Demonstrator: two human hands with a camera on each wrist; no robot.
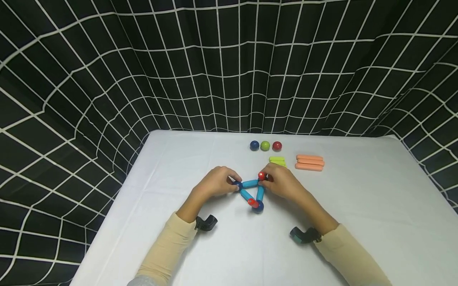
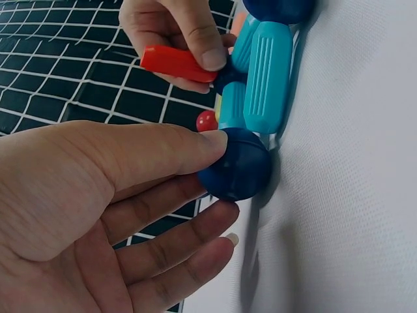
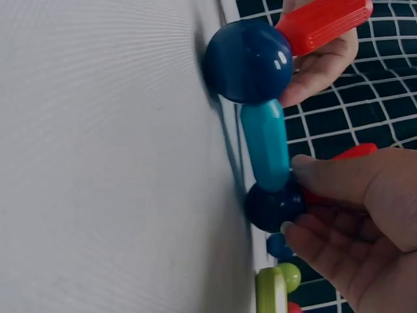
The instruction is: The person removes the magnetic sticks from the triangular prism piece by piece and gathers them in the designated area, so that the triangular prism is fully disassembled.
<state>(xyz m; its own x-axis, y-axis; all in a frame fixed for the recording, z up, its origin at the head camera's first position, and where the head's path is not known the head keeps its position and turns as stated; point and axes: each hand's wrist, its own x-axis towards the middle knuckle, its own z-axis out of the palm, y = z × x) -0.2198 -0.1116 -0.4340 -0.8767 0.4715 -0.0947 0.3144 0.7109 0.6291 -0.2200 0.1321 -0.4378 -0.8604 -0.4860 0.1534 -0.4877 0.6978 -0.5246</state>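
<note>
On the white table, three turquoise rods (image 1: 250, 183) and dark blue balls form a triangle. My left hand (image 1: 216, 182) pinches the left corner ball (image 2: 238, 169) between thumb and fingers. At the far right corner, the thumb and fingers of my right hand (image 1: 284, 183) grip another dark blue ball (image 3: 270, 208), close against a red rod (image 2: 176, 63) that stands up from it. The near corner ball (image 3: 251, 62) lies untouched, with a second red rod (image 3: 326, 25) rising from its top. Fingers partly cover both held balls in the head view.
Behind the triangle lie a blue ball (image 1: 254, 145), a green ball (image 1: 265, 145) and a red ball (image 1: 277, 146) in a row. Lime rods (image 1: 277, 159) sit just beyond my right hand, with orange rods (image 1: 309, 162) to their right. A dark gridded curtain (image 1: 229, 59) surrounds the table.
</note>
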